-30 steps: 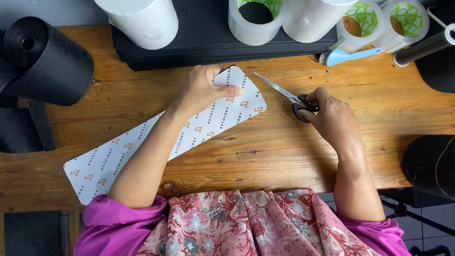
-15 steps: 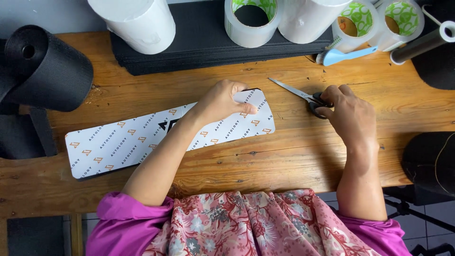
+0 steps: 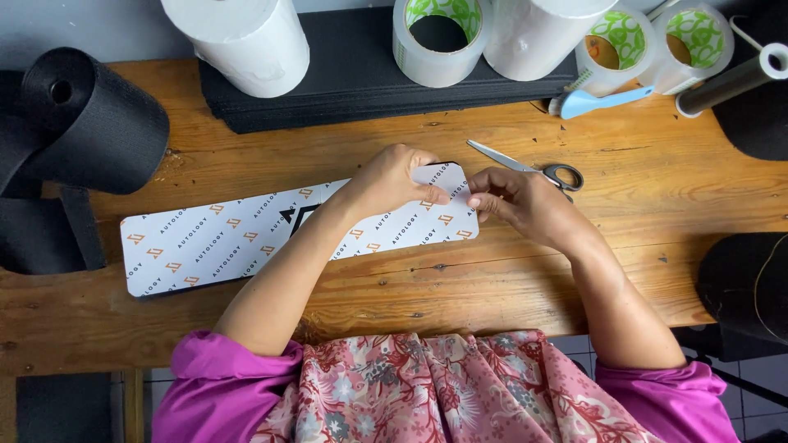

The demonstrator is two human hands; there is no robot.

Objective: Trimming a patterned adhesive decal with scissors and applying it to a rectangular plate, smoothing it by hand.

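A long white strip with small orange marks and a black emblem (image 3: 222, 238) lies flat across the wooden table (image 3: 492, 287). My left hand (image 3: 394, 180) presses on its right end, fingers curled over the top edge. My right hand (image 3: 513, 197) pinches the strip's right edge with thumb and fingertips. Grey-handled scissors (image 3: 533, 168) lie on the table just behind my right hand, untouched.
A black roll (image 3: 90, 123) sits at the far left. Along the back are a stack of black sheets (image 3: 369, 82), white rolls (image 3: 246, 41), several tape rolls (image 3: 439, 37) and a light blue brush (image 3: 599, 100). Dark material (image 3: 747, 287) lies at the right edge.
My right hand has put the scissors down on the table and moved left to the strip's right edge. The strip has swung from slanted to nearly level.
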